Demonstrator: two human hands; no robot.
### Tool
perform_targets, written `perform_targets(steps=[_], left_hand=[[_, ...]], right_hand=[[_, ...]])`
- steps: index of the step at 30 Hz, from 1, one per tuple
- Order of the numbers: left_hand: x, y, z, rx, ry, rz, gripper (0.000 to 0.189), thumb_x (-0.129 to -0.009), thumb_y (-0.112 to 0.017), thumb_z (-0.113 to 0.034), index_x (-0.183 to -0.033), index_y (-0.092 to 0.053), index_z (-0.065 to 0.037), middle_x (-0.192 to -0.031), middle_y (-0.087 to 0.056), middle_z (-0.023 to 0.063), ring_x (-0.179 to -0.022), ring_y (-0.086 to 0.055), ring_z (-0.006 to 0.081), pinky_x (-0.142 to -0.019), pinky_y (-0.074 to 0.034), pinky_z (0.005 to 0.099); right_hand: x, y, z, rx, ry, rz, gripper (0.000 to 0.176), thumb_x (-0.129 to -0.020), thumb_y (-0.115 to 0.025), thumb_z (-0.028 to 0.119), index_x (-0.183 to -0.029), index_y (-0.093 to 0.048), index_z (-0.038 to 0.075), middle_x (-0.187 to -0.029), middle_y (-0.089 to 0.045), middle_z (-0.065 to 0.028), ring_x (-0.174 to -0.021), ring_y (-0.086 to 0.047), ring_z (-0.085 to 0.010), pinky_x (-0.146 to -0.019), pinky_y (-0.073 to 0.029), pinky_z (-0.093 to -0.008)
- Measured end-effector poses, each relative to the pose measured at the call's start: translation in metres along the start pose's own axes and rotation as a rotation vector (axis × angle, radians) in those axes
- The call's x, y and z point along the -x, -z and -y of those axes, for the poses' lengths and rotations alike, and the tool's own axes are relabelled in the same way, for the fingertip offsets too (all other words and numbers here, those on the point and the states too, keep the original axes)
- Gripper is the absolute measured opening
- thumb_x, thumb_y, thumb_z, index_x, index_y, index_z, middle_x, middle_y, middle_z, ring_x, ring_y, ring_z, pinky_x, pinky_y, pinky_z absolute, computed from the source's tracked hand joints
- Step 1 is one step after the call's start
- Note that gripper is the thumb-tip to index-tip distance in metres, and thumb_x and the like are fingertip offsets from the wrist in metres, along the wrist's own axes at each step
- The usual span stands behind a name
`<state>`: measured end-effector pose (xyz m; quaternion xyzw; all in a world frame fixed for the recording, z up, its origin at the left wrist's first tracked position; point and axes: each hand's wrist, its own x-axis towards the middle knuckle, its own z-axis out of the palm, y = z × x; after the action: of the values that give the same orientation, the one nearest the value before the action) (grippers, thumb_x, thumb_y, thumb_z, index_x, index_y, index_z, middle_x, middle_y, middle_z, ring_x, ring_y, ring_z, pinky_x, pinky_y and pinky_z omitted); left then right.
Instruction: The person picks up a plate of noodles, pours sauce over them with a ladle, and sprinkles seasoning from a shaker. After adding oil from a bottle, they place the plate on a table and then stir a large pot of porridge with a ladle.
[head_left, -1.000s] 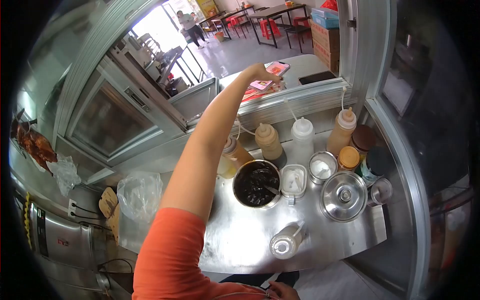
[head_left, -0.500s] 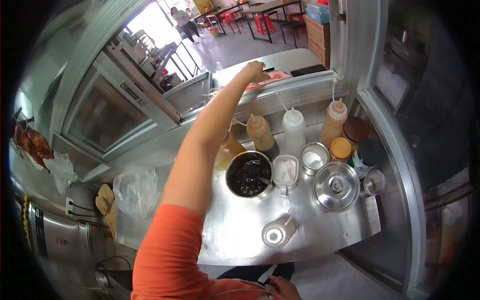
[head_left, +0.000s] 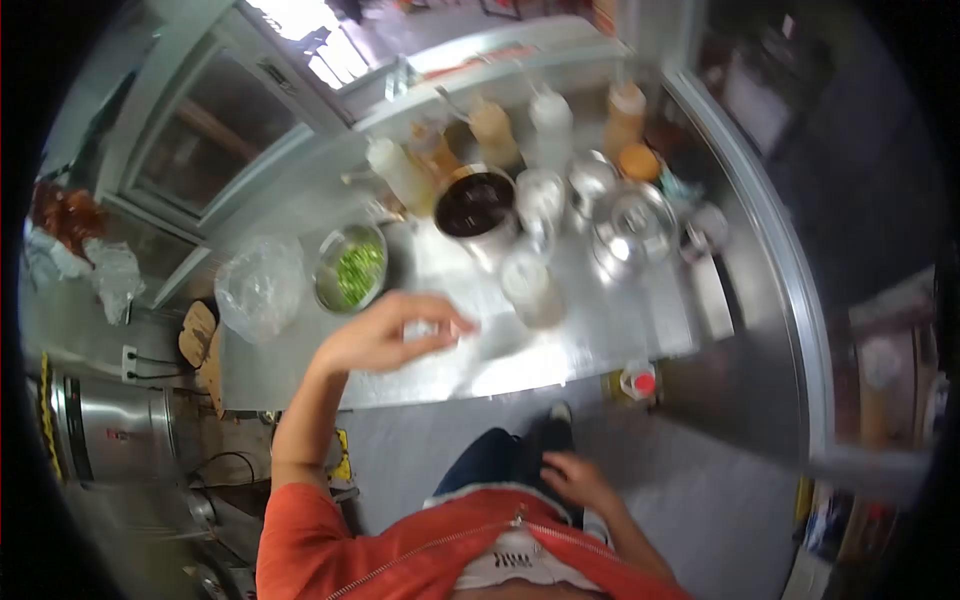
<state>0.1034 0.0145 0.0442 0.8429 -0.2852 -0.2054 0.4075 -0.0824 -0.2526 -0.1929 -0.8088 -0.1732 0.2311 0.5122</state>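
My left hand (head_left: 405, 335) hovers over the front of the steel table (head_left: 610, 330), thumb and fingers apart, with nothing visible between them. Nearest to it are a steel bowl of chopped greens (head_left: 357, 272) and a clear bottle with a whitish top (head_left: 530, 290). Behind that bottle sits a pot of dark sauce (head_left: 476, 206). My right hand (head_left: 578, 480) hangs beside my thigh, below the table edge, its fingers loosely spread and holding nothing visible. The picture is blurred by motion.
Squeeze bottles (head_left: 492, 132) line the back. At the right are a white tub (head_left: 541, 195), a steel lid (head_left: 635, 222) and an orange-capped jar (head_left: 638, 162). A plastic bag (head_left: 260, 288) lies left. On the floor is a red-capped container (head_left: 640, 382).
My left hand has come back from the window counter to above the table. The view has tilted down, and the bowl of greens and my right hand now show more fully.
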Motion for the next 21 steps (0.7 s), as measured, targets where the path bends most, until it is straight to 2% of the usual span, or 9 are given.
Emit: perform_targets(steps=[2, 4, 7, 11, 13, 14, 16, 19, 21], left_hand=[[0.030, -0.055, -0.005, 0.132, -0.021, 0.217, 0.020, -0.082, -0.054, -0.013, -0.098, -0.058, -0.002, -0.090, -0.060, 0.0078, -0.083, -0.055, 0.0146, -0.074, -0.043, 0.0272], [0.054, -0.124, 0.008, 0.564, 0.060, 0.488, 0.022, -0.082, -0.055, -0.013, -0.100, -0.057, -0.002, -0.092, -0.060, 0.0092, -0.085, -0.056, 0.0168, -0.073, -0.044, 0.0278], [0.079, -0.226, 0.033, 0.184, 0.090, 0.495, 0.031, -0.083, -0.053, -0.024, -0.103, -0.055, 0.000, -0.095, -0.059, 0.0094, -0.085, -0.056, 0.0178, -0.072, -0.045, 0.0279], [0.108, -0.320, 0.080, 0.131, 0.142, 0.514, 0.036, -0.083, -0.052, -0.030, -0.106, -0.054, -0.003, -0.096, -0.059, 0.0054, -0.082, -0.056, 0.0142, -0.070, -0.045, 0.0274], [0.103, -0.344, 0.106, 0.651, 0.574, 0.372, 0.034, -0.082, -0.053, -0.029, -0.107, -0.052, -0.006, -0.095, -0.058, 0.0039, -0.080, -0.055, 0.0123, -0.068, -0.045, 0.0273], [0.098, -0.351, 0.120, 0.628, 0.578, 0.382, 0.034, -0.082, -0.053, -0.029, -0.107, -0.052, -0.006, -0.095, -0.058, 0.0039, -0.080, -0.055, 0.0123, -0.068, -0.045, 0.0273], [0.087, -0.361, 0.148, 0.511, 0.568, 0.164, 0.031, -0.083, -0.052, -0.028, -0.106, -0.051, -0.007, -0.095, -0.058, 0.0036, -0.078, -0.055, 0.0108, -0.067, -0.045, 0.0265], [0.049, -0.372, 0.205, 0.823, 0.717, -0.121, 0.033, -0.084, -0.047, -0.021, -0.109, -0.047, -0.001, -0.089, -0.055, 0.0064, -0.076, -0.054, 0.0147, -0.070, -0.046, 0.0309], [0.022, -0.375, 0.249, 0.866, 0.677, -0.280, 0.020, -0.085, -0.045, -0.017, -0.099, -0.048, -0.004, -0.088, -0.055, 0.0058, -0.078, -0.054, 0.0156, -0.071, -0.045, 0.0306]], right_hand=[[0.012, -0.019, -0.022, -0.062, -0.047, -0.089, 0.035, -0.079, -0.056, 0.027, -0.104, -0.054, 0.002, -0.093, -0.058, -0.0156, -0.082, -0.058, -0.0261, -0.070, -0.046, -0.0333], [0.032, -0.029, -0.031, -0.067, -0.235, -0.095, 0.033, -0.079, -0.055, 0.026, -0.102, -0.054, 0.001, -0.092, -0.058, -0.0159, -0.082, -0.058, -0.0284, -0.070, -0.046, -0.0338], [0.073, -0.069, -0.062, 0.279, -0.403, -0.269, 0.034, -0.081, -0.049, 0.027, -0.105, -0.050, 0.002, -0.095, -0.055, -0.0183, -0.087, -0.053, -0.0344, -0.077, -0.042, -0.0417], [0.139, -0.141, -0.088, 0.176, -0.505, -0.520, 0.036, -0.081, -0.049, 0.027, -0.107, -0.050, 0.002, -0.096, -0.056, -0.0189, -0.088, -0.053, -0.0347, -0.078, -0.041, -0.0417], [0.162, -0.170, -0.104, 0.104, -0.531, -0.580, 0.037, -0.081, -0.049, 0.027, -0.108, -0.049, 0.002, -0.096, -0.056, -0.0189, -0.089, -0.053, -0.0348, -0.079, -0.041, -0.0416], [0.175, -0.189, -0.109, 0.026, -0.572, -0.529, 0.038, -0.081, -0.050, 0.028, -0.109, -0.049, 0.002, -0.097, -0.056, -0.0187, -0.089, -0.053, -0.0343, -0.078, -0.041, -0.0411], [0.201, -0.221, -0.120, -0.077, -0.617, -0.480, 0.039, -0.081, -0.050, 0.028, -0.110, -0.049, 0.003, -0.098, -0.056, -0.0186, -0.090, -0.053, -0.0339, -0.078, -0.041, -0.0406], [0.246, -0.265, -0.150, -0.344, -0.693, -0.431, 0.040, -0.081, -0.049, 0.030, -0.111, -0.048, 0.003, -0.096, -0.057, -0.0183, -0.088, -0.054, -0.0338, -0.076, -0.042, -0.0396], [0.274, -0.306, -0.197, -0.194, -0.717, -0.552, 0.039, -0.080, -0.054, 0.026, -0.112, -0.048, 0.004, -0.077, -0.059, -0.0144, -0.069, -0.058, -0.0265, -0.064, -0.045, -0.0345]])
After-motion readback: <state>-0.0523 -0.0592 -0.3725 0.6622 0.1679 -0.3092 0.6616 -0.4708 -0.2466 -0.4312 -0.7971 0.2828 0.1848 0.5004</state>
